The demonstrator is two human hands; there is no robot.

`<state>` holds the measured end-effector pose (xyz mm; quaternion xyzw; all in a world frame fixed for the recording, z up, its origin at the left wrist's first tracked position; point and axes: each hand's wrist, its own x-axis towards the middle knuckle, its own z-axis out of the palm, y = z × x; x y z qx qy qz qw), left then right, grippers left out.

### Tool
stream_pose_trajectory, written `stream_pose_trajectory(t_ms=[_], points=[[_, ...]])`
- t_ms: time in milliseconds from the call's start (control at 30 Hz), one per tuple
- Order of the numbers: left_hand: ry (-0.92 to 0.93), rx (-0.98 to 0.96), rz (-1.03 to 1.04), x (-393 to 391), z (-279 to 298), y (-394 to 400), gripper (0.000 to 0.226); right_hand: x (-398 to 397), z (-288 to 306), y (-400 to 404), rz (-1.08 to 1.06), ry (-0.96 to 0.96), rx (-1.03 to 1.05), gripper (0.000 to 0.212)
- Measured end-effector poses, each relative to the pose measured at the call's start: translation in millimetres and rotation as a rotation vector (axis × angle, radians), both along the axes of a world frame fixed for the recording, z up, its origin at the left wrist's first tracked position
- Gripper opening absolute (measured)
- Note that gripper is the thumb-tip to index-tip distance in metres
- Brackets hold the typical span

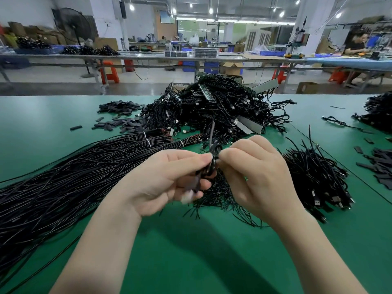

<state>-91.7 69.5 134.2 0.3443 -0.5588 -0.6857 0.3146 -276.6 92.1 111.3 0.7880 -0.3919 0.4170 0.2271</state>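
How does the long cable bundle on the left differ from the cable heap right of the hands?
The cable bundle lies in long, mostly straight runs; the cable heap is a short tangled mound. The bundle is bound with white ties; the heap shows none. The bundle ends in bare reddish tips; the heap shows metal plugs at its near edge. Both are thin black cables on the green table.

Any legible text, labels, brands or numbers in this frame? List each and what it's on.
No readable text anywhere.
Cardboard box under the far bench: print, if any, too small.
Wall screen: blurred.
Held black cable in left hand and right hand: motion-blurred, no marking legible.
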Motion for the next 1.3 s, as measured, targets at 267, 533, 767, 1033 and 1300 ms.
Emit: stream_pose_trajectory(t_ms=[267, 533, 767, 1033, 1300], points=[[-0.086, -0.623, 0.292, -4.7, -7.1, -1.4, 0.022, 11.2, 0.1, 2.7, 0.281, -0.631, 0.556, 0.024], [-0.267, -0.935, 0.351, -2.0, -7.8, -5.2, 0.040, 16.1, -3.2, 0.0, 0.528, -1.149, 1.156, 0.024], [-0.201, -0.616, 0.468, -12.9, -20.4, -13.7, 0.024, 25.0, -10.7, -0.9, 0.087, -0.924, 0.652, 0.014], [-0.052, -0.344, 0.318, -14.6, -22.3, -13.0, 0.017, 23.1, -8.2, 0.3, 0.101, -0.983, 0.585, 0.018], [0.096, -0.215, 0.211, -12.0, -15.9, -8.1, 0.029, 12.0, -5.8, -2.6, 0.372, -1.240, 1.013, 0.016]])
